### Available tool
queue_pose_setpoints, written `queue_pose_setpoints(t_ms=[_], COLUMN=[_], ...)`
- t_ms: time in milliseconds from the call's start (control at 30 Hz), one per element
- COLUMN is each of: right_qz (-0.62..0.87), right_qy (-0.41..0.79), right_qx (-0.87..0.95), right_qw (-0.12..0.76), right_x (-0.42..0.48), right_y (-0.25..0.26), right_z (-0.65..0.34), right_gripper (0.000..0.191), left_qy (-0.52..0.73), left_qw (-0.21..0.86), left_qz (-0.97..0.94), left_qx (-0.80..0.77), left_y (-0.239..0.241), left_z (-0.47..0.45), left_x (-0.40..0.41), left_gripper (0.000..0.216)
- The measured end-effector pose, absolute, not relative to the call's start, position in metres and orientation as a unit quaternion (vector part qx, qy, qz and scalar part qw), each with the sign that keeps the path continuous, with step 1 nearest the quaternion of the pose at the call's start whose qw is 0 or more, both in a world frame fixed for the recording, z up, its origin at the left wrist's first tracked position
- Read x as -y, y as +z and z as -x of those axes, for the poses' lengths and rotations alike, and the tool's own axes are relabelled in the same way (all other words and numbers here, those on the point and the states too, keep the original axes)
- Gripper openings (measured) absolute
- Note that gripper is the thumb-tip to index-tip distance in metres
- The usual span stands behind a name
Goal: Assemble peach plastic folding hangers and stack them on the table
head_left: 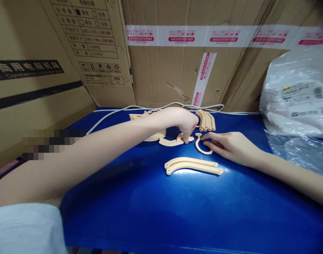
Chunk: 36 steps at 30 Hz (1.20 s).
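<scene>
The left cardboard box (31, 91) carries a black band with white Chinese characters over the word "Commercial". The middle box (97, 46) has a printed table with tick boxes, and "MM" and "(KG)" can be read in it. White tape (203, 35) with small red print, too small to read, crosses the back box. The plastic bag (299, 95) bears two labels with barcodes. On the blue table (150, 204) two long strips (193, 165) lie together in front, and a stack of about five (206, 120) sits behind. The left hand (184, 121) bends its fingers down onto one curved piece (172, 141); I cannot tell whether they pinch it. The right hand (230, 146) lies flat, fingers stretched, tips touching one hook (202, 146), just beside that piece.
</scene>
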State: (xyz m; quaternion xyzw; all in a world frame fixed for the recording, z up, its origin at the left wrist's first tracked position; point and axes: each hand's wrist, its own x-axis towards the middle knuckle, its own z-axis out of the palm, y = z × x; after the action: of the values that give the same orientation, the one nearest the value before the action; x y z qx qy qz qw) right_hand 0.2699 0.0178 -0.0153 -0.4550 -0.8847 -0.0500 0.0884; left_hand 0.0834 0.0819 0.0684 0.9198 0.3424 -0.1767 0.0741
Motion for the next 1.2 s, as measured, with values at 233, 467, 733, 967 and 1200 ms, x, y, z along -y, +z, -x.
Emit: queue_pose_setpoints(t_ms=[233, 467, 733, 967, 1200], right_qz=[0.453, 0.461, 0.360, 0.350, 0.349], right_qy=[-0.054, -0.097, -0.076, -0.034, 0.003], right_qx=[0.885, 0.867, 0.908, 0.924, 0.923], right_qw=[0.094, 0.161, 0.203, 0.152, 0.160], right_x=[-0.017, -0.014, -0.009, -0.012, -0.012], right_y=[-0.016, -0.019, -0.014, -0.018, -0.019], right_z=[-0.270, -0.269, -0.259, -0.259, -0.257], right_gripper=[0.028, 0.030, 0.027, 0.034, 0.034], left_qy=[-0.003, 0.066, 0.084, 0.083, 0.083], left_qw=[-0.041, -0.179, -0.244, -0.227, -0.213], left_qz=[-0.945, -0.916, -0.931, -0.937, -0.939], left_qx=[-0.325, -0.352, -0.256, -0.251, -0.258], left_y=[0.069, 0.054, 0.009, -0.003, -0.008], left_z=[-0.064, -0.032, -0.001, 0.008, 0.008], left_x=[-0.061, -0.015, -0.014, -0.018, -0.020], left_gripper=[0.027, 0.016, 0.017, 0.023, 0.027])
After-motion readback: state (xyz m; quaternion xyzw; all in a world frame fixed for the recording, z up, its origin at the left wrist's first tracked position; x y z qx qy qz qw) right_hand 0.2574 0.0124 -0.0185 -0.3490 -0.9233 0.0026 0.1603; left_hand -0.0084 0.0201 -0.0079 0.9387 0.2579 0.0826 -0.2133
